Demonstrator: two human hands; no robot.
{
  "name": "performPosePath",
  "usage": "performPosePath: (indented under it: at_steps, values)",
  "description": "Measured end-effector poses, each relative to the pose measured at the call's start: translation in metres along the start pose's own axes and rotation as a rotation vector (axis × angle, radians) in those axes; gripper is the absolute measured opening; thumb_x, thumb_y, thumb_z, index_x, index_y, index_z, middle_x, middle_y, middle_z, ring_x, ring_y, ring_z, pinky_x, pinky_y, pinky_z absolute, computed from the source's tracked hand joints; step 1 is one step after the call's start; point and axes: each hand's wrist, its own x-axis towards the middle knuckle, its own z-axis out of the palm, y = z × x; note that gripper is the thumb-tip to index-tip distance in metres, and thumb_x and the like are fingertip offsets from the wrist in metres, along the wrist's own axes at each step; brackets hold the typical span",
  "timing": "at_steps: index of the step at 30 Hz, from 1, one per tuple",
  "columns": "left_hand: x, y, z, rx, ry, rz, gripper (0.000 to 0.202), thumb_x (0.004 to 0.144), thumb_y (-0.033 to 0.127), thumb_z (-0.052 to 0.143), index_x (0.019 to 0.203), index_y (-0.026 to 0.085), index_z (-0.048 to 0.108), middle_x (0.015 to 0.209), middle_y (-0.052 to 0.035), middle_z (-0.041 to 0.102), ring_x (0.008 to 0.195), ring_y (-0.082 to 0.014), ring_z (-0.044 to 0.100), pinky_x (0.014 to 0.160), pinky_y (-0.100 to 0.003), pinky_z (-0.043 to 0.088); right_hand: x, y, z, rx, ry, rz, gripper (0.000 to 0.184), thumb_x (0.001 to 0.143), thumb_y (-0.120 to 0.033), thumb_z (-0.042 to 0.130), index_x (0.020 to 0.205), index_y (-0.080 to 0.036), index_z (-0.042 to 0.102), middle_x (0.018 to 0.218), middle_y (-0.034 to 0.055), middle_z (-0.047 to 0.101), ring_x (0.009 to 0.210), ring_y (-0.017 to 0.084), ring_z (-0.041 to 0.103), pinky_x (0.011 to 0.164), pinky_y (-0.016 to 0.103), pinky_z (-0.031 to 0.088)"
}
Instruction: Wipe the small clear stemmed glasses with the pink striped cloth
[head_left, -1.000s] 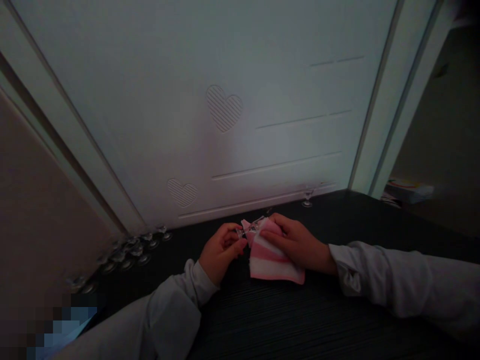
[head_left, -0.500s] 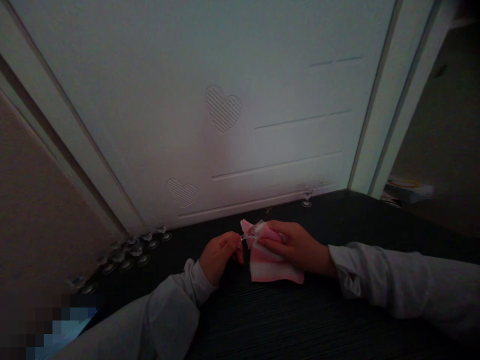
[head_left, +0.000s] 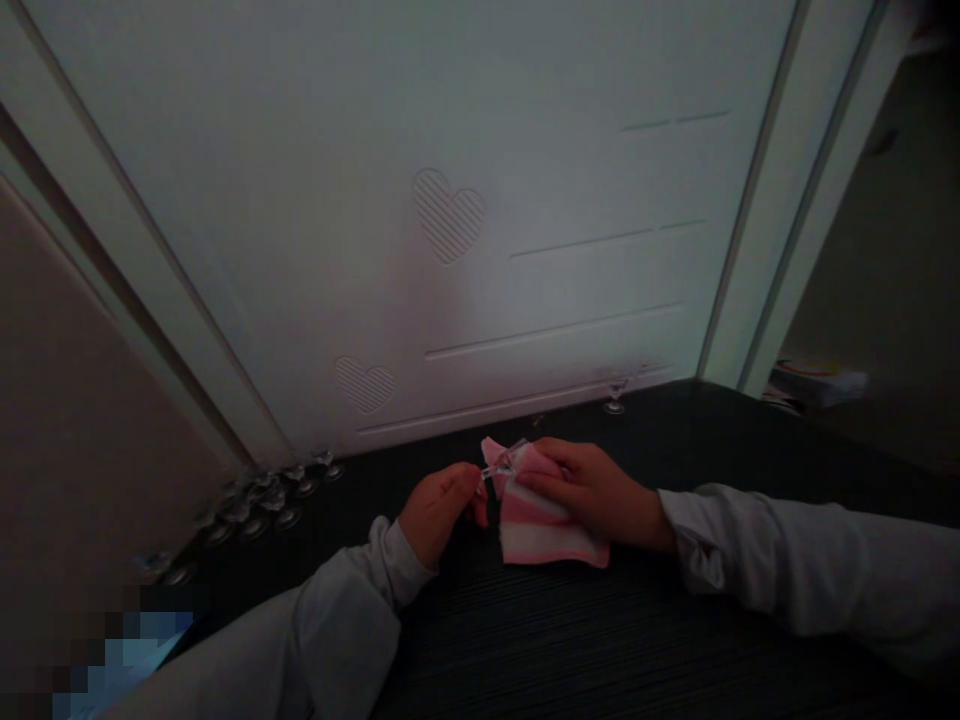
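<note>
A glass (head_left: 501,466) is held tilted over the table (head_left: 570,650). Its stem end is clamped between the fingers of the left hand (head_left: 441,508); its other end is against the cloth (head_left: 541,530), which is gripped by the right hand (head_left: 596,488), fingers together.

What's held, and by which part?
The left hand pinches a clear glass by its stem end; the right hand grips a pink cloth by its upper part.

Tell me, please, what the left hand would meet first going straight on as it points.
Beyond the glass it holds, probably the pink cloth in the right hand, though depth is unclear.
</note>
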Motion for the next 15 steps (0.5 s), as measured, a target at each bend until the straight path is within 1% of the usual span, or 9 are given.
performPosePath:
  at_steps: [6, 10, 13, 15]
  values:
    - [0.0011, -0.0052, 0.0025, -0.149, 0.016, -0.015, 0.034, 0.07, 0.048, 0.051, 0.079, 0.016, 0.047, 0.056, 0.003, 0.053, 0.049, -0.0098, 0.047, 0.05, -0.024, 0.036, 0.0011, 0.0008, 0.0017, 0.095, 0.057, 0.044, 0.012, 0.077, -0.027, 0.05, 0.078, -0.016, 0.055, 0.07, -0.0011, 0.055, 0.062, 0.012, 0.049, 0.056, 0.023, 0.038]
    - [0.0008, -0.0041, 0.0046, -0.173, 0.033, -0.011, 0.031, 0.063, 0.033, 0.064, 0.082, 0.016, 0.047, 0.067, 0.0024, 0.053, 0.058, -0.0097, 0.049, 0.056, -0.024, 0.039, 0.001, 0.0027, 0.0038, 0.147, 0.077, 0.074, 0.012, 0.077, -0.028, 0.051, 0.08, -0.017, 0.053, 0.071, -0.0012, 0.054, 0.062, 0.012, 0.049, 0.056, 0.024, 0.039]
    - [0.0006, -0.005, 0.0052, -0.172, 0.059, 0.022, 0.03, 0.065, 0.027, 0.064, 0.086, 0.016, 0.045, 0.076, -0.0001, 0.056, 0.067, -0.011, 0.052, 0.061, -0.026, 0.04, 0.0008, 0.0032, 0.0044, 0.17, 0.081, 0.081, 0.012, 0.077, -0.029, 0.051, 0.08, -0.017, 0.053, 0.071, -0.001, 0.054, 0.062, 0.012, 0.049, 0.056, 0.024, 0.04]
    - [0.0006, -0.0061, 0.0051, -0.176, 0.085, 0.042, 0.033, 0.066, 0.025, 0.063, 0.09, 0.017, 0.043, 0.078, -0.0004, 0.056, 0.068, -0.0114, 0.053, 0.063, -0.026, 0.041, 0.0009, 0.0035, 0.0045, 0.181, 0.083, 0.083, 0.012, 0.077, -0.028, 0.051, 0.081, -0.017, 0.053, 0.072, -0.0007, 0.054, 0.063, 0.012, 0.05, 0.057, 0.024, 0.04]
